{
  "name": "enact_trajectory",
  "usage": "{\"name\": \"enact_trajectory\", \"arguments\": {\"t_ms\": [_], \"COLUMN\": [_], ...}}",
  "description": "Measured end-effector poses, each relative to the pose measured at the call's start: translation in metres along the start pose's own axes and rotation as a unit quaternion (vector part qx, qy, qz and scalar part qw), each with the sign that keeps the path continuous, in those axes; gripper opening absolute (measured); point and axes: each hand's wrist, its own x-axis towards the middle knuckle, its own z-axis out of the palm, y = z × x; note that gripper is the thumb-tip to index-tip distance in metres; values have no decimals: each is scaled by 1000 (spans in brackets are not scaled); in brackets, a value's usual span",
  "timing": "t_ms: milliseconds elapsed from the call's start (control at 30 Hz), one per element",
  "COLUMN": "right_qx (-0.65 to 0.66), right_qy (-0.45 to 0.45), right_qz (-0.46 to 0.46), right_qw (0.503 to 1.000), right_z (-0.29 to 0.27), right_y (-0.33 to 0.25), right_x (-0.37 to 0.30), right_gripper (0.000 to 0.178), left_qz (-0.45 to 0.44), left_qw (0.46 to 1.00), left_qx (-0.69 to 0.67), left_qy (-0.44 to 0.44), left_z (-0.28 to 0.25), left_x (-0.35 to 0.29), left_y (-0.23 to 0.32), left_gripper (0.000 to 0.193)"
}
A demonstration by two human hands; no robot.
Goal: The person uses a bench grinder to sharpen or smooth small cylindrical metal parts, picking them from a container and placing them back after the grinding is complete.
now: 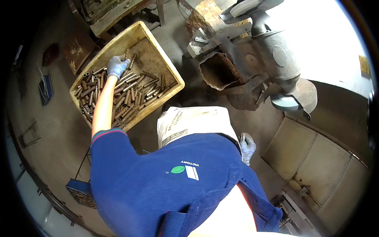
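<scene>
My left hand (117,67), in a blue-and-grey work glove, reaches into a yellowish plastic bin (172,71). Its fingers are closed round a short, rusty metal tube (128,54), one end of which sticks out past the fingertips. Under and around that hand lies a loose heap of metal tubes (132,93), some brown with rust, some shiny. Beside my right hip hangs my right hand (247,148), gloved the same way. Its fingers are curled in, and nothing shows in them.
Right of the bin stands a bench grinder (276,59) with wheels at both ends and a jagged-edged metal box (219,71) attached. A pale apron (193,122) covers my lap. A worn bench (114,17) is behind the bin; cabinet panels (308,154) stand at the right.
</scene>
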Motion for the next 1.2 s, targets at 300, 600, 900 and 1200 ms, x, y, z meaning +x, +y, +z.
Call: {"name": "enact_trajectory", "arguments": {"t_ms": [300, 600, 900, 1200], "right_qx": [-26, 51, 90, 110], "right_qy": [-160, -81, -25, -5], "right_qz": [-332, -402, -311, -268], "right_qw": [929, 911, 946, 957], "right_z": [23, 0, -27, -33], "right_y": [-178, -171, -128, -99], "right_x": [52, 60, 67, 59], "right_gripper": [42, 27, 14, 15], "left_qz": [77, 260, 356, 406], "left_qw": [659, 746, 760, 729], "left_qx": [-681, -512, -288, -164], "left_qy": [-309, -336, -462, -526], "left_z": [9, 19, 42, 45], "left_x": [-151, -220, -242, -244], "left_y": [233, 340, 364, 376], "left_gripper": [18, 24, 21, 22]}}
